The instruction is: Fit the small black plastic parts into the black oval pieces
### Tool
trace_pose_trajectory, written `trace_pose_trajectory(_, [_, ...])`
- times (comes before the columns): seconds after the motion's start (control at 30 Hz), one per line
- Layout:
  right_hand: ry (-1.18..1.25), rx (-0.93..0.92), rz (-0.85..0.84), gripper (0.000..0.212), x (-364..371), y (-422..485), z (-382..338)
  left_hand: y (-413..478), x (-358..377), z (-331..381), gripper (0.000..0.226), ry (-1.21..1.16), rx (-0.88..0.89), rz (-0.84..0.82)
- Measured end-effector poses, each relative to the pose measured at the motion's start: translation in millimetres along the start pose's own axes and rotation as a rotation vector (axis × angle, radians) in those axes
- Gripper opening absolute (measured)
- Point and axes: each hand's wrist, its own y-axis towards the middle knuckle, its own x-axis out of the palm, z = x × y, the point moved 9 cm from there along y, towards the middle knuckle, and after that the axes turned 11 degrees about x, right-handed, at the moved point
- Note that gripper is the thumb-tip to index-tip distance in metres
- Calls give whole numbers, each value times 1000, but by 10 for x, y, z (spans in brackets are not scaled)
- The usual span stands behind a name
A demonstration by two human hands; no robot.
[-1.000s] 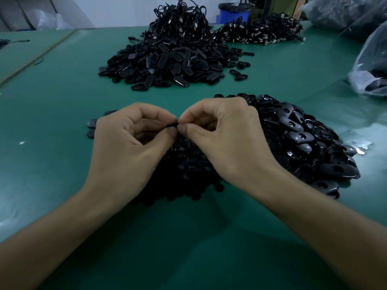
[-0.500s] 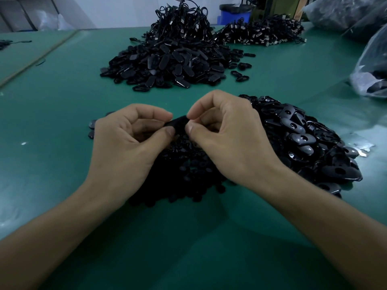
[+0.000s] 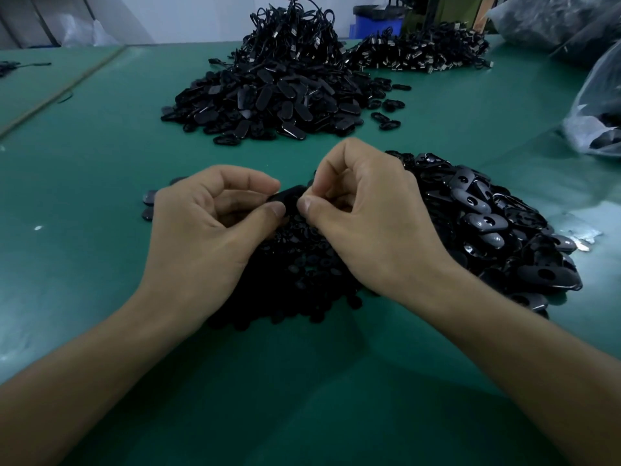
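A green table [image 3: 100,163] is filling nearly the whole view, with a pale wall running behind its far edge and a blue bin [image 3: 376,20] standing beyond it. Near the middle, the left hand [image 3: 205,237] and right hand [image 3: 376,230] are meeting thumb to thumb, both pinching one oval piece [image 3: 289,196] just above a heap of small parts [image 3: 302,270]. A pile of ovals [image 3: 487,223] is lying just right of the right hand. A bigger far pile [image 3: 268,99] is sitting toward the far edge, with cables [image 3: 295,31] heaped behind it. A plastic bag [image 3: 594,105] is slumping at the right edge, cut off by the frame. Green surface is stretching along the left side and before the forearms. The fingers are covering most of the oval piece, so I cannot tell whether a small part is seated in it, and the heap below is lying in shadow.
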Motion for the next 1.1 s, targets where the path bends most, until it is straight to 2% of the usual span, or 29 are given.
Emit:
trace_pose_trajectory(0.43, [-101,-10,33,29,43,-53,-32,-19,27,53,19,78,56,-40])
trace_pose_trajectory(0.67, [-9,48,70,29,1,-39,21,-20,33,90,25,73,96,-38])
trace_pose_trajectory(1.1, [-195,-60,47,31,92,-139,-124,-13,14,117,14,204,139,-47])
